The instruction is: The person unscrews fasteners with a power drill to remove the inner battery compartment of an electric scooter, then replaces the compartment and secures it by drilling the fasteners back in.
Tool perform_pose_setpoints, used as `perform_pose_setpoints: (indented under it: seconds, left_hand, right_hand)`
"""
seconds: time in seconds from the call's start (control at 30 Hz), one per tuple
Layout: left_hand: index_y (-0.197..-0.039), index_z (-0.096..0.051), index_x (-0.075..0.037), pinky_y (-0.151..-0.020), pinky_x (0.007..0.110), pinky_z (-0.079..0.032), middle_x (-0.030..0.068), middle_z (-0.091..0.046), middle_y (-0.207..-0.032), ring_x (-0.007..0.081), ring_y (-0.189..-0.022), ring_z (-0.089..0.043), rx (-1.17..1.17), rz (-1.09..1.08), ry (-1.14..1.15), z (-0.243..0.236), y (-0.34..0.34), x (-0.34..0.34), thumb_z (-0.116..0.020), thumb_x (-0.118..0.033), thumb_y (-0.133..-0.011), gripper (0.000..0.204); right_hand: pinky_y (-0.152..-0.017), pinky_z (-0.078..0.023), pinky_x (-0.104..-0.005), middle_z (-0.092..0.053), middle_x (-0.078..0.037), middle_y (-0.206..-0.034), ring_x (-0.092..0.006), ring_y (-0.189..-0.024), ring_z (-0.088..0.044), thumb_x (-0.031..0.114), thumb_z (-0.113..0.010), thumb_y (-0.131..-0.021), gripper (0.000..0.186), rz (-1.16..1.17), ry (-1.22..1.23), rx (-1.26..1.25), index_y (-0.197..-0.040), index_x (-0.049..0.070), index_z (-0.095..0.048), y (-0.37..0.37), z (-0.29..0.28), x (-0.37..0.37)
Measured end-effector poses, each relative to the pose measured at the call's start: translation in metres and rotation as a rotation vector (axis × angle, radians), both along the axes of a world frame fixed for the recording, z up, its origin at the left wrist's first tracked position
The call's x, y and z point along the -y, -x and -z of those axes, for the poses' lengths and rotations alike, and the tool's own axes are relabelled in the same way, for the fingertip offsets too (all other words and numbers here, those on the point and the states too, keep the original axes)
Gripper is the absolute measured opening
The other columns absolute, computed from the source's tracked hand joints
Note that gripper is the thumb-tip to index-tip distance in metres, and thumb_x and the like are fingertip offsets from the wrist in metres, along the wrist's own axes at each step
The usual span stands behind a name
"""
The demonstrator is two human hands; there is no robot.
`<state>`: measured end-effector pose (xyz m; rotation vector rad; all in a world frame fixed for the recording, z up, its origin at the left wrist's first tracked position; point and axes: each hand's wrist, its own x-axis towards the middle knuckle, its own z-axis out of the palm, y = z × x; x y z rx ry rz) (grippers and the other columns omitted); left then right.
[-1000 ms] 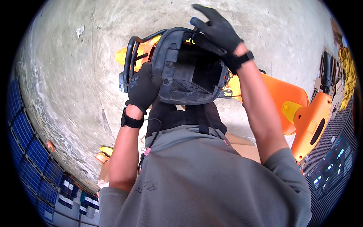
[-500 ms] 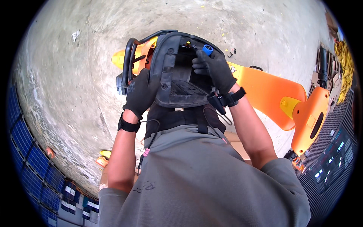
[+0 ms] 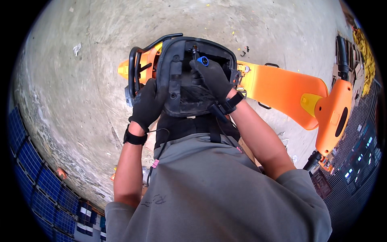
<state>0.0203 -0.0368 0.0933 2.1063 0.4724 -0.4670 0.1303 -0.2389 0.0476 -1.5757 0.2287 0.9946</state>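
Observation:
In front of me is an orange scooter (image 3: pixel 282 90) with a black open storage box (image 3: pixel 176 80) at its seat. My left hand (image 3: pixel 148 104), in a dark glove, rests at the box's left rim with its fingers around the edge, partly hidden. My right hand (image 3: pixel 214 80), gloved too, is over the box opening. Between its thumb and fingers is a blue round plug connector (image 3: pixel 202 61), its pin face showing. A dark cable (image 3: pixel 195 51) runs from the far wall of the box towards the connector.
A black tube rail (image 3: pixel 133 66) bends around the scooter's tail at left. The handlebar (image 3: pixel 333 117) stands at far right, beside flattened cardboard and yellow material (image 3: pixel 367 64). Blue crates (image 3: pixel 34 169) line the lower left. Small black scraps (image 3: pixel 244 52) lie on the concrete floor.
My right hand has moved left and slightly nearer, bringing the blue plug connector further over the box opening. My left hand has stayed at the rim.

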Motion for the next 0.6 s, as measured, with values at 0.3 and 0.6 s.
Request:
perform_pose_setpoints:
  seconds: [0.3, 0.6]
  left_hand:
    - [-0.082, -0.047, 0.0, -0.056, 0.041, -0.039, 0.0154, -0.051, -0.064, 0.0298, -0.061, -0.054, 0.022, -0.001, 0.042, 0.001, 0.002, -0.003, -0.06, -0.022, -0.087, 0.025]
    - [-0.082, -0.047, -0.001, -0.056, 0.038, -0.038, 0.0141, -0.049, -0.065, 0.0251, -0.06, -0.05, 0.018, -0.004, 0.064, 0.002, 0.004, -0.003, -0.06, -0.021, -0.087, 0.024]
  right_hand:
    - [-0.074, -0.047, -0.0447, -0.061, -0.021, -0.093, -0.0377, -0.089, -0.059, 0.023, -0.063, -0.081, 0.024, -0.01, 0.429, 0.865, -0.095, 0.003, -0.062, -0.016, -0.001, 0.003]
    - [-0.067, -0.052, -0.0384, -0.064, -0.016, -0.083, -0.0295, -0.079, -0.065, 0.031, -0.064, -0.083, 0.035, -0.289, 0.463, 0.584, -0.102, 0.003, -0.058, -0.052, -0.027, 0.008]
